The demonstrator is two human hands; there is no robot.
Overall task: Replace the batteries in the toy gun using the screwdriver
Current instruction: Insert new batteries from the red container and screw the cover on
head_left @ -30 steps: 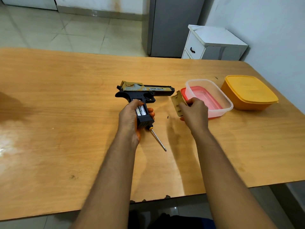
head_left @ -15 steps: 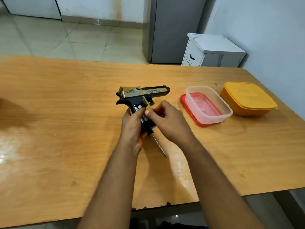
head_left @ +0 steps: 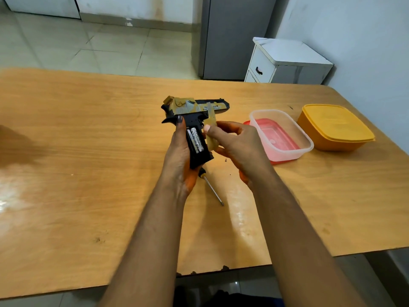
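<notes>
The light is bright and even, soft daylight in tone. The wooden table (head_left: 88, 151) carries a white glare patch at its left edge and a fainter sheen near the right forearm. A broad dark shadow lies on the table's left side, and soft shadows sit under the left hand (head_left: 179, 151) and right hand (head_left: 239, 147). The wide lens bends the table edges and the walls. The forearms near the bottom look slightly blurred, and the centre is sharper

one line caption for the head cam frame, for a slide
Left hand grips the toy gun, batteries exposed, as the right hand brings the tan cover; screwdriver on table.
</notes>
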